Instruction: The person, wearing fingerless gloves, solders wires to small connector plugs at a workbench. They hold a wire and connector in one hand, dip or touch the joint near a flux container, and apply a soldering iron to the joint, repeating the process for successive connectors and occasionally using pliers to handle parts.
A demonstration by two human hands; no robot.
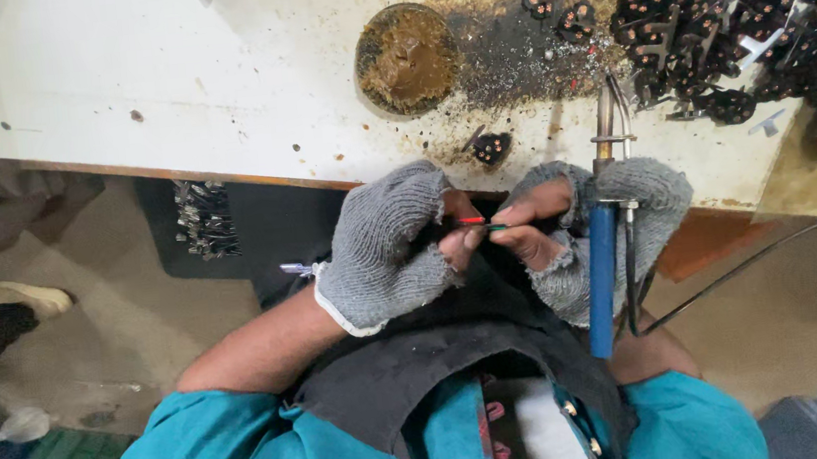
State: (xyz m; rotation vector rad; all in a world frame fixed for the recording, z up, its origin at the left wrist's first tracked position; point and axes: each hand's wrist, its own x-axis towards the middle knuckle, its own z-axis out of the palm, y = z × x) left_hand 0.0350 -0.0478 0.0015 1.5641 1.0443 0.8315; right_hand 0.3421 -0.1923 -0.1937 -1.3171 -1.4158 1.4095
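Stained white bench (166, 93) far; near, left hand (385, 247) and right hand (569, 234) pinch thin wires (476, 223), right also clasping soldering iron (603, 261); wire prep, tip contact likely next.

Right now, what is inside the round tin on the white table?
The round tin holds a brown, lumpy paste that fills it nearly to the rim. The paste hides the tin's bottom. Dark specks and residue lie on the white table beside it.

The ends of the thin red and green wires (476, 223) are hidden between the fingertips of the left hand (392, 249) and the right hand (596, 231). What exactly is pinched there cannot be told. The heap of dark parts (738, 18) beyond the right hand is cut off by the upper and right edges, and the single pieces are too small to be told.
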